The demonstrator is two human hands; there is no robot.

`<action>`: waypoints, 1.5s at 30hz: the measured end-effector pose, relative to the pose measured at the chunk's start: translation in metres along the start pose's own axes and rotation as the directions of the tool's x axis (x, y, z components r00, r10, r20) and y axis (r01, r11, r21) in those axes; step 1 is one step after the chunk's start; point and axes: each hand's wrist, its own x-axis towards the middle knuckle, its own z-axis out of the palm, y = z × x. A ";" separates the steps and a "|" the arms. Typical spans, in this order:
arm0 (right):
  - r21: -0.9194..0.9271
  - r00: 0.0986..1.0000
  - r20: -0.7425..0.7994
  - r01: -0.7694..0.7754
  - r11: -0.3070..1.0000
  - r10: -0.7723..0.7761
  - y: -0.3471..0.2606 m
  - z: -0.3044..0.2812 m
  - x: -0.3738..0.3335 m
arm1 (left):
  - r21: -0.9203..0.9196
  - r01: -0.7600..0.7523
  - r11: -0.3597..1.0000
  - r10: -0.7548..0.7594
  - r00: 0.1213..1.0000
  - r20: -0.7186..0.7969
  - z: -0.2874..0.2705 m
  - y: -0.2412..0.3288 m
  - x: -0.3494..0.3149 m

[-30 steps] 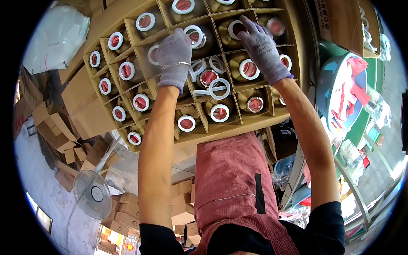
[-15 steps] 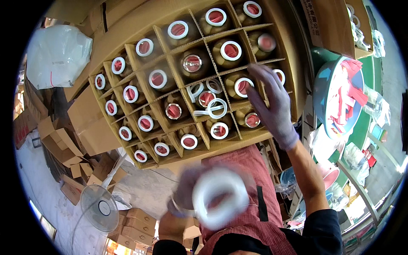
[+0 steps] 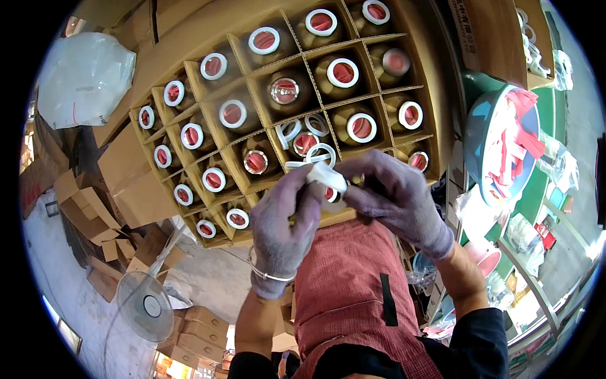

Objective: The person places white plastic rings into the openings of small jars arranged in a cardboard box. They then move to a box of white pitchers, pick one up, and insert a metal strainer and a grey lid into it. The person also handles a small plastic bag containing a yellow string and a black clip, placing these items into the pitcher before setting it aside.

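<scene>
A large cardboard box with dividers holds rows of bottles whose round mouths show red inside. Most mouths wear white collars, such as this collar; a few, like this bottle, have a bare clear rim. Several loose white plastic rings with straps lie on the dividers near the middle. My left hand, gloved in grey-purple, pinches a white plastic ring seen edge-on above the box's near side. My right hand, gloved alike, is closed with its fingertips at that ring's right end. The hands hide the bottles beneath them.
At the right stands a blue basin heaped with red and white strips. Behind it, an open carton holds more white rings. A standing fan and flattened cardboard are at the left, under a clear plastic bag.
My left hand has risen from my apron to the box's near edge with the white ring. My right hand has come down from over the right-hand bottles and closed at that ring.
</scene>
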 end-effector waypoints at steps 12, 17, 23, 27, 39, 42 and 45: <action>-0.346 0.929 -0.370 -0.101 0.933 -0.036 0.044 -0.060 0.032 | -0.072 0.213 0.974 -0.217 0.975 -0.049 0.024 -0.045 0.057; -0.831 0.607 -0.430 0.024 0.556 -0.668 0.079 -0.144 0.106 | 0.559 0.036 0.829 0.096 0.974 -0.205 0.030 -0.130 0.143; -0.998 0.848 -0.046 -0.055 -0.002 -0.528 0.133 -0.148 0.115 | 0.647 0.105 0.755 -0.059 0.994 -0.093 0.044 -0.118 0.144; -0.999 0.866 -0.008 -0.023 -0.023 -0.500 0.133 -0.147 0.102 | 0.587 -0.081 0.806 0.127 0.991 -0.037 0.039 -0.124 0.140; -0.984 0.736 -0.163 -0.166 0.058 -0.657 0.087 -0.097 0.099 | 0.793 -0.087 0.603 0.304 0.944 -0.128 0.038 -0.133 0.042; -0.904 0.776 -0.116 0.176 0.390 -0.619 0.083 -0.020 0.078 | 0.760 -0.041 0.649 0.300 0.931 -0.206 0.050 -0.136 0.054; -0.972 0.862 -0.115 0.005 0.237 -0.493 0.099 0.036 0.091 | 0.768 -0.038 0.639 0.292 0.936 -0.197 0.044 -0.124 0.054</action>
